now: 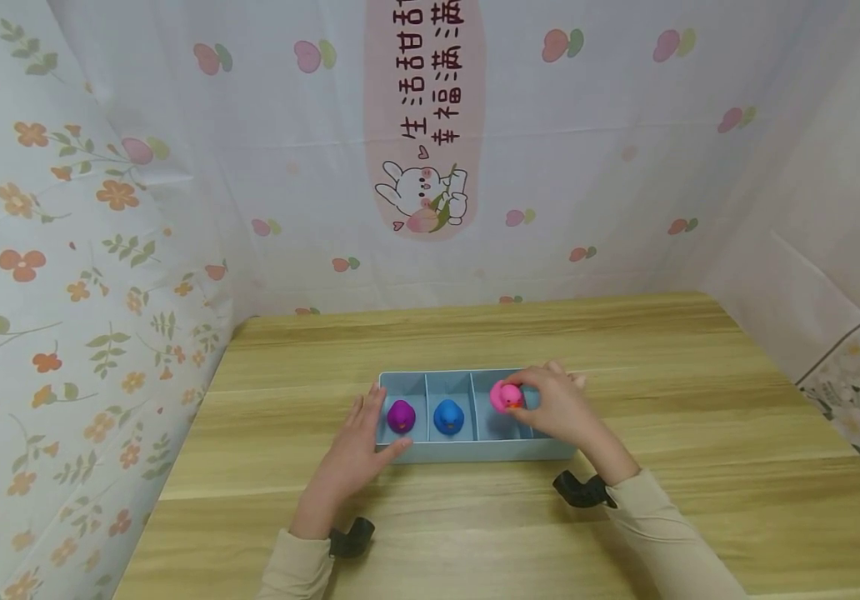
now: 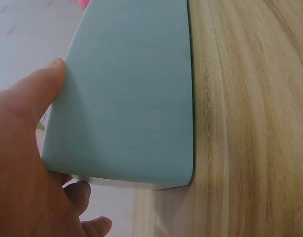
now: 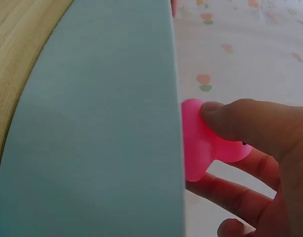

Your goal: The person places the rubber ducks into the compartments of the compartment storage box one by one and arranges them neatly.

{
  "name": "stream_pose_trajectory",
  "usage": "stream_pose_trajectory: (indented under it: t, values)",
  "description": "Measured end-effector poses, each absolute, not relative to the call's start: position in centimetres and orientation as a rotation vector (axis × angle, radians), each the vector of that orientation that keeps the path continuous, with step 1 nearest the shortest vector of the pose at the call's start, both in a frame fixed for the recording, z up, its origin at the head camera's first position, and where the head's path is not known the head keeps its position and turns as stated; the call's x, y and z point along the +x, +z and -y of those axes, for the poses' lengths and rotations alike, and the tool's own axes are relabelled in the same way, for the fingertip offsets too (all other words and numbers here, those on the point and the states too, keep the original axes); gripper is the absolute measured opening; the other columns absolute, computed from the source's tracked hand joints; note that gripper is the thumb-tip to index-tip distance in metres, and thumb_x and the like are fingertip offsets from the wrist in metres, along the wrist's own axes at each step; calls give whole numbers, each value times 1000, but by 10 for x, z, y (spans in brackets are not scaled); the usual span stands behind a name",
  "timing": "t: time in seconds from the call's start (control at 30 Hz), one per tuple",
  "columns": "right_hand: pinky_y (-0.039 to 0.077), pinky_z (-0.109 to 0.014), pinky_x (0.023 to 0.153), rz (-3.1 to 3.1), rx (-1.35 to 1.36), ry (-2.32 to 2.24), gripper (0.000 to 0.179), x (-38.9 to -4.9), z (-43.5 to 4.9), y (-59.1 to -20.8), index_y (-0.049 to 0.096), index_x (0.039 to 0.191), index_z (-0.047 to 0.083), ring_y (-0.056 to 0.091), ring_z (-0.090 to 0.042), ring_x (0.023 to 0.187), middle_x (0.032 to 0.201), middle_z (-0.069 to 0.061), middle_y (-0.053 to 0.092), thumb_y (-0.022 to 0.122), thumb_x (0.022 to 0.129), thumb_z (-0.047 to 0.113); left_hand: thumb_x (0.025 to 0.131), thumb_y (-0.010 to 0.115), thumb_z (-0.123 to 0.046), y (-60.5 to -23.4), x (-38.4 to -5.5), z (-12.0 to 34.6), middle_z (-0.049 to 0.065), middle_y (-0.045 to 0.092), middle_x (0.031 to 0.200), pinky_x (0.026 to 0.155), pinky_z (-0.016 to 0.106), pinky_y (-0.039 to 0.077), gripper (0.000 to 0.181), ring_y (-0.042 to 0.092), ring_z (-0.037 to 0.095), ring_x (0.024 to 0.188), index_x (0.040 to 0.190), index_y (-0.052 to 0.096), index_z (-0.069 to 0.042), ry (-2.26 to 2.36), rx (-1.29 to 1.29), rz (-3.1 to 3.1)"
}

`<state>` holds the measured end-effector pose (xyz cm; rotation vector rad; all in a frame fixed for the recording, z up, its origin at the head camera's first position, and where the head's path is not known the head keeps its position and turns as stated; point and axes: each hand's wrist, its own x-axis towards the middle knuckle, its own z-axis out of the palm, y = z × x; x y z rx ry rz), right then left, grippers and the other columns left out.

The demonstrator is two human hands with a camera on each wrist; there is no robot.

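Note:
A pale blue divided box [image 1: 475, 452] lies lengthwise across the table. In its leftmost compartment sits a purple rubber duck [image 1: 401, 416], and in the one beside it a blue rubber duck [image 1: 448, 417]. My right hand [image 1: 561, 408] pinches a pink rubber duck [image 1: 504, 397] between thumb and fingers over the third compartment. The right wrist view shows part of that pink duck [image 3: 196, 143] above the box's rim. At the box's left end rests my left hand [image 1: 355, 454], its thumb [image 2: 50, 81] at the front rim and its fingers along the end. My right hand hides much of the rightmost compartment.
The box stands on a wood-grain table [image 1: 310, 350]. Patterned cloth [image 1: 287, 150] hangs behind the table and along both sides. Each wrist carries a black mount, the left mount [image 1: 352, 538] and the right mount [image 1: 582, 489], near the tabletop.

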<state>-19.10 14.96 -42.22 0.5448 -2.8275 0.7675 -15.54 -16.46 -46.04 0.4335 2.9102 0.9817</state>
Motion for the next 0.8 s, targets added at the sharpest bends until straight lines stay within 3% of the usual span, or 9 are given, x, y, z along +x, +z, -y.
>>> stream_pose_trajectory:
  t: [0.37,0.8]
  values:
    - [22,-46,73,2871,574,631,35,-193,-143,-435,72,99,17,52,-22,85,97,0,73,86,67,21,89,60,-52,-463,-156,164,12,15,160,112,61,21,89,11,43,145,153,18,-6,970,433,-2920]
    - [24,-50,75,2934,552,487,35,-192,-135,-441,72,99,17,49,-20,80,90,0,72,86,67,23,89,60,-51,-465,-157,164,12,15,160,112,62,21,88,10,42,145,153,19,-6,982,435,-2922]
